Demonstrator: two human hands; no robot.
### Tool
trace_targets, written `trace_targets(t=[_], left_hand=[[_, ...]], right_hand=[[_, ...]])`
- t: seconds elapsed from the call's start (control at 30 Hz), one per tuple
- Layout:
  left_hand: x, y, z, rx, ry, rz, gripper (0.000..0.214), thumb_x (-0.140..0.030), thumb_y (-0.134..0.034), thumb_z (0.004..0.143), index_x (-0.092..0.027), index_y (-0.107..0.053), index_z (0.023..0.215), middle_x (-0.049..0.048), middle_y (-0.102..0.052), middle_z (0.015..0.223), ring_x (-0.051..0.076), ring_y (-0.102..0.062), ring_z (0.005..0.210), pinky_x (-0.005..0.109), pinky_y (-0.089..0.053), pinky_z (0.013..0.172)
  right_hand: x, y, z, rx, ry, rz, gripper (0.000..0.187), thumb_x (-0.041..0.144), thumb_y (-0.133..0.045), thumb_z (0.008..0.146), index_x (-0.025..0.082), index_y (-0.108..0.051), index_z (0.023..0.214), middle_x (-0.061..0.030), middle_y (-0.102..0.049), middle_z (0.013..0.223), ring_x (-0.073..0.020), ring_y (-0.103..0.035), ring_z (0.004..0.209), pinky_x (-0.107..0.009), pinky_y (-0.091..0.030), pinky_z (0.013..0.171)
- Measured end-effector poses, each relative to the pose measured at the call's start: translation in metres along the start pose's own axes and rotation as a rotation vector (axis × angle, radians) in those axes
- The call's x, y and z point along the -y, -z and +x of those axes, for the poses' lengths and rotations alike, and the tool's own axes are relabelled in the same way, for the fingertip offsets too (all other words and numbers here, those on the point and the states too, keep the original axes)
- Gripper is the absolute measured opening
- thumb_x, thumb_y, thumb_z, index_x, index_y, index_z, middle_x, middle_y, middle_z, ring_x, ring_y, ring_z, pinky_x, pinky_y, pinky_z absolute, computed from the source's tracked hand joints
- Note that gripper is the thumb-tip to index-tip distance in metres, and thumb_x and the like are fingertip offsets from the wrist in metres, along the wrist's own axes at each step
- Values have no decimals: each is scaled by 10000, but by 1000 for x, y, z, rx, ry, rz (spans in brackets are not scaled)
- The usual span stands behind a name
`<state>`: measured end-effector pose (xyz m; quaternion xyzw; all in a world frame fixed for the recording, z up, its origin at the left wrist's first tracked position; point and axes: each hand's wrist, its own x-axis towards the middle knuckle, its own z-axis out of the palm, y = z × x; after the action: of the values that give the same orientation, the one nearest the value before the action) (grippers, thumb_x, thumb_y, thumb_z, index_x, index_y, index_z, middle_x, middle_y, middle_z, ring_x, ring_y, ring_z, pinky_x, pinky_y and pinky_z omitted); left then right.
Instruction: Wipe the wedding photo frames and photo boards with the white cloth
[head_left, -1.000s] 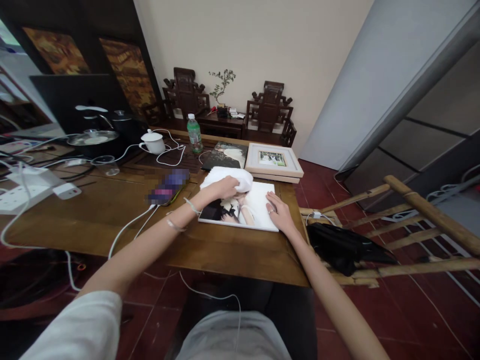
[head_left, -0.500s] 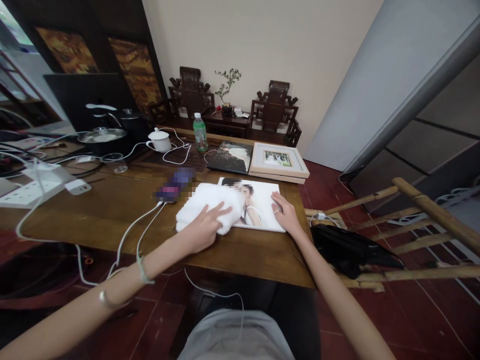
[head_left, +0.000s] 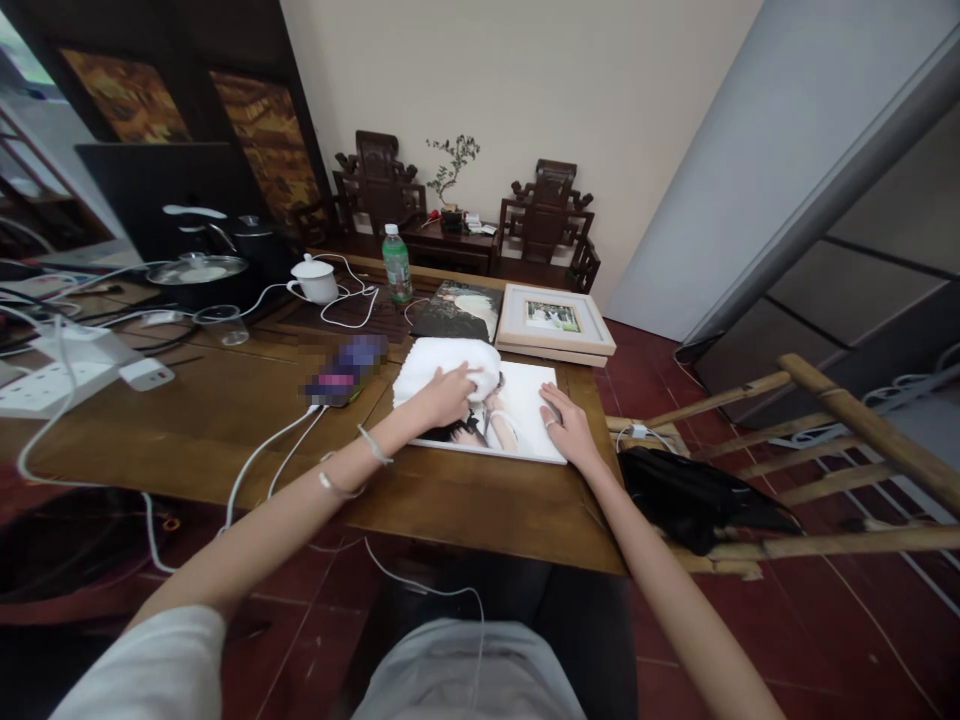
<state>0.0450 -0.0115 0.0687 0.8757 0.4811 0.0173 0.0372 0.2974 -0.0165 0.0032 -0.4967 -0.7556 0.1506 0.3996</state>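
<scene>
A white photo panel (head_left: 529, 410) printed with a picture of people lies flat near the table's front edge. My left hand (head_left: 451, 395) is on a folded white towel (head_left: 439, 358), fingers over its top, pressing it to the panel's upper left part. The towel hides that part of the picture. At the panel's right edge rests my right hand (head_left: 568, 425), its fingers stretched out over the surface and a ring on one finger. Left of the towel lies a phone (head_left: 341, 372), blurred out, with white cables plugged in.
Behind the panel are a dark photo panel (head_left: 459, 308) and stacked light wooden frames (head_left: 555, 322). A green-labelled bottle (head_left: 397, 265), white lidded cup (head_left: 315, 280), clear plastic cup (head_left: 223, 325) and power strip (head_left: 56, 385) stand further left. A bamboo rack (head_left: 825, 410) is at right.
My left hand has moved the towel up and away across the panel, uncovering its lower left part. My right hand stays at the right edge.
</scene>
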Motion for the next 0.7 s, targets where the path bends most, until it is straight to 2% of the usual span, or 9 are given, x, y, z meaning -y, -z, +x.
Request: trace_targets(t=[0.1,0.2,0.33,0.43,0.53,0.63,0.7], left_hand=[[12,-3,26,-32,78,35,365,-39,-389,761,-124,-616,1034,155,-421,1413,294,-303,1347,561,-323,1017],[18,-7,27,-37,90,57,384,-38,-393,759,-98,-600,1077,181,-431,1399,303,-300,1348,558,-319,1018],[11,-9,-10,-14,-3,53,393,-4,-373,723,-106,-632,1000,122,-333,1476,295,-217,1387,554,-296,1046],[-7,-8,-52,26,-47,25,349,-4,-372,715,-121,-665,864,77,-297,1497,293,-182,1400,549,-253,1083],[-29,-5,-89,81,-94,-10,405,22,-381,667,-147,-685,874,40,-286,1502,284,-150,1409,545,-214,1108],[-43,0,-108,125,-160,-68,538,40,-389,630,-184,-666,1034,23,-284,1501,266,-149,1410,543,-209,1112],[-45,3,-108,142,-183,-88,536,42,-391,637,-197,-666,1029,13,-298,1494,255,-157,1410,533,-205,1115]], right_hand=[[1,0,0,5,-8,-10,373,221,-483,833,150,-633,1167,-118,-561,1296,-238,-456,1267,-441,-339,1088],[1,-1,0,-1,-3,-14,375,218,-474,837,144,-630,1169,-124,-558,1298,-238,-449,1272,-444,-337,1088],[-1,-4,-1,-14,5,-16,375,213,-464,837,144,-632,1165,-126,-554,1302,-241,-452,1270,-453,-340,1084],[-1,-5,-1,-17,7,-16,374,208,-467,834,164,-633,1167,-111,-559,1300,-239,-457,1266,-455,-343,1083],[1,-4,-1,-5,3,-23,379,216,-462,839,137,-630,1169,-132,-553,1302,-247,-446,1274,-456,-339,1085],[2,-3,0,0,1,-9,377,216,-466,838,145,-631,1169,-126,-556,1300,-249,-435,1283,-460,-336,1087],[2,-3,0,0,-1,4,372,209,-477,832,168,-635,1166,-108,-562,1297,-247,-437,1281,-464,-336,1087]])
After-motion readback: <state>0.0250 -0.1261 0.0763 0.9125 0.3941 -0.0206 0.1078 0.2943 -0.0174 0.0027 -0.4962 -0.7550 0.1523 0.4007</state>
